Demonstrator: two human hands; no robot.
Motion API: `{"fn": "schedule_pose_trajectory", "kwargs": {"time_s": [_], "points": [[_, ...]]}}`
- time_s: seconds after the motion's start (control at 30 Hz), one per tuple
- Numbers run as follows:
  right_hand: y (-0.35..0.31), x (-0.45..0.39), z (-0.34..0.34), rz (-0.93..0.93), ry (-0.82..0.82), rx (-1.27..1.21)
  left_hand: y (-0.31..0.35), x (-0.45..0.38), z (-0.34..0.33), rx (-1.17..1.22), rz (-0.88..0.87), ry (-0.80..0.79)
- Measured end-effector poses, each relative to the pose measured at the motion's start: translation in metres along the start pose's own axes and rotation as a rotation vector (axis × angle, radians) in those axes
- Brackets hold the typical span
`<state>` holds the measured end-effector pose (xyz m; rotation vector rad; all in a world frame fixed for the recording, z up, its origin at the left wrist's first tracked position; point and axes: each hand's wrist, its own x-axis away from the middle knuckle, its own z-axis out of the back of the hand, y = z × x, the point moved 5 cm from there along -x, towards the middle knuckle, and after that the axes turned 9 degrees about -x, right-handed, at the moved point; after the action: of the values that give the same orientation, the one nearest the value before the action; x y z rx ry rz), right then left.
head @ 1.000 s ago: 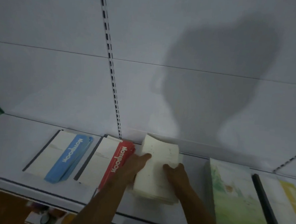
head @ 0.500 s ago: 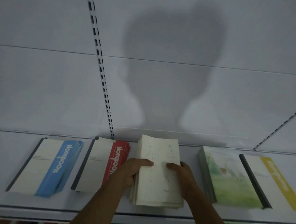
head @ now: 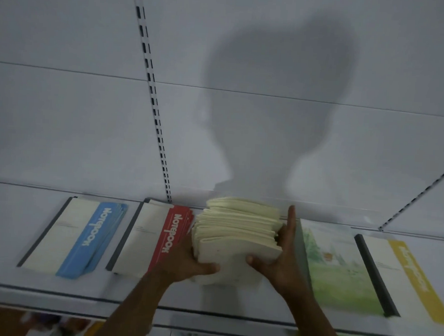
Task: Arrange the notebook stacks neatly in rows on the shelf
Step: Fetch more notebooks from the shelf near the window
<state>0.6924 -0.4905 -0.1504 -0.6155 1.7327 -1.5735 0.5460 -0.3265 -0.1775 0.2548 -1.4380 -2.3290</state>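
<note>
A thick stack of cream notebooks is tilted up on its near edge in the middle of the white shelf, its page edges facing me. My left hand grips its left side, thumb curled across the front. My right hand holds the right side, thumb on the front and fingers straight up along the edge. To the left lie a red notebook stack and a blue notebook stack. On the right lie a green-cover stack and a yellow notebook stack.
The shelf's white back panel rises right behind the stacks, with a slotted upright left of centre. The shelf's front edge runs below my wrists. Coloured goods show blurred on a lower level.
The cream stack lay flat under my hands; now both hands have tipped it upright onto its edge. The view has steadied on the shelf.
</note>
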Motion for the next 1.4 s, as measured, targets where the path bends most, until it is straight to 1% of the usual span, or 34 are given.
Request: {"fn": "schedule_pose_trajectory", "kwargs": {"time_s": [0.1,0.13,0.2,0.33,0.47,0.53,0.6,0.73,0.83,0.9,1.07,1.17,1.27,1.4], "points": [[0.013,-0.001,0.0,-0.05,-0.072,0.005,-0.005,0.009,0.001,-0.043,0.044,-0.095],[0.018,0.001,0.001,-0.071,-0.099,0.009,-0.005,0.011,0.0,-0.055,0.048,-0.105],[0.028,0.004,0.003,-0.109,-0.111,0.018,-0.001,0.016,-0.001,-0.055,0.034,-0.054],[0.041,0.008,0.002,-0.171,-0.075,-0.003,0.01,0.02,0.001,-0.005,0.006,0.049],[0.049,0.011,-0.006,-0.211,-0.036,-0.105,0.011,0.021,-0.001,0.025,0.054,0.111],[0.05,0.012,-0.008,-0.232,-0.003,-0.158,0.011,0.015,-0.005,0.091,0.076,0.126],[0.05,0.011,-0.005,-0.24,0.023,-0.167,0.014,0.011,-0.011,0.127,0.088,0.099],[0.046,0.008,0.015,-0.24,0.066,-0.11,0.014,0.006,-0.028,0.106,0.09,-0.004],[0.047,0.011,0.015,-0.249,0.054,-0.071,0.02,0.002,-0.029,0.113,0.061,-0.024],[0.045,0.016,0.014,-0.221,0.052,-0.039,0.02,-0.001,-0.023,0.059,0.041,-0.021],[0.031,0.013,0.017,-0.171,0.028,-0.061,0.038,0.007,-0.009,-0.035,-0.132,0.013],[0.028,0.013,0.016,-0.152,0.033,-0.082,0.048,0.008,-0.019,0.035,-0.18,0.083],[0.027,0.011,0.012,-0.147,0.053,-0.133,0.051,0.01,-0.024,0.142,-0.129,0.14],[0.022,0.011,0.009,-0.098,0.106,-0.124,0.051,0.007,-0.023,0.221,-0.08,0.108]]}}
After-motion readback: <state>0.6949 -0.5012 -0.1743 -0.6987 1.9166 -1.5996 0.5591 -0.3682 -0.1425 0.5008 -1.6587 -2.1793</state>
